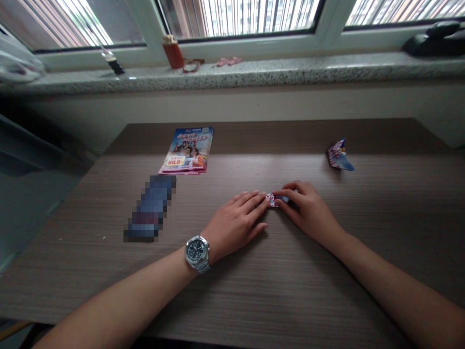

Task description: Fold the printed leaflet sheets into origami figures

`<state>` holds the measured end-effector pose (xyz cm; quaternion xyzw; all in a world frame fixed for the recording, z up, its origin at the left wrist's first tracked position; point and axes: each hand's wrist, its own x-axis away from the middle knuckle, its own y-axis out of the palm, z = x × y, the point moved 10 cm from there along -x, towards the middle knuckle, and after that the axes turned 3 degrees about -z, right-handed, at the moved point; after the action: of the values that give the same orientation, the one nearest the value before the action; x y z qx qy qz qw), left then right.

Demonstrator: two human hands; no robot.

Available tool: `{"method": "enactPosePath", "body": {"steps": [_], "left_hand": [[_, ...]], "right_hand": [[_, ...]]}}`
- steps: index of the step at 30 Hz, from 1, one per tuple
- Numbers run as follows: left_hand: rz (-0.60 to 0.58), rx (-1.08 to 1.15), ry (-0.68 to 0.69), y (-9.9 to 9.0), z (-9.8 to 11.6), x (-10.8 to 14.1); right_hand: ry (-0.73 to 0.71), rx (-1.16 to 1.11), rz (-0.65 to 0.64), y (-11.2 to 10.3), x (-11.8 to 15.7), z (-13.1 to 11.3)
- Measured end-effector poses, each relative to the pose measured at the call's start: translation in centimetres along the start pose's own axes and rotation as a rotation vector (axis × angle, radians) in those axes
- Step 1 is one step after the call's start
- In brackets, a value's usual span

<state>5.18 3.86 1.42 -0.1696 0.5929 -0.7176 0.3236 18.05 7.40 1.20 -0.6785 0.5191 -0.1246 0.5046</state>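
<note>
A small piece of folded printed paper (pixel 271 199), white, red and blue, lies on the table between my two hands. My left hand (pixel 234 219), a metal watch at its wrist, rests flat with its fingers stretched out, their tips at the paper's left end. From the other side my right hand (pixel 303 206) pinches the paper between thumb and fingers, hiding part of its right end. Farther back on the right stands a folded paper figure (pixel 339 156) with similar print.
A stack of colourful flyers (pixel 191 150) lies at the back left of the wooden table (pixel 232 295). Nearer me is a blurred-out dark, flat object (pixel 150 208). Behind, the stone windowsill (pixel 290 72) carries an orange-brown bottle-like item (pixel 173 53) and other small things.
</note>
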Motion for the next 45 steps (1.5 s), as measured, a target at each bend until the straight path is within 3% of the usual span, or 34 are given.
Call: {"method": "enactPosePath", "body": {"steps": [6,14,24,45], "left_hand": [[-0.046,0.025,-0.021,0.7,-0.3,-0.1],[-0.056,-0.003,-0.057,0.8,-1.1,-0.1],[-0.129,-0.058,-0.081,1.6,-2.1,0.2],[-0.147,-0.045,-0.103,1.3,-2.8,0.7]], "right_hand": [[-0.015,0.133,-0.039,0.4,0.1,-0.1],[-0.154,0.285,-0.213,2.5,0.7,-3.0],[-0.087,0.322,-0.371,4.4,1.4,-1.7],[0.046,0.361,-0.334,3.0,2.2,0.7]]}}
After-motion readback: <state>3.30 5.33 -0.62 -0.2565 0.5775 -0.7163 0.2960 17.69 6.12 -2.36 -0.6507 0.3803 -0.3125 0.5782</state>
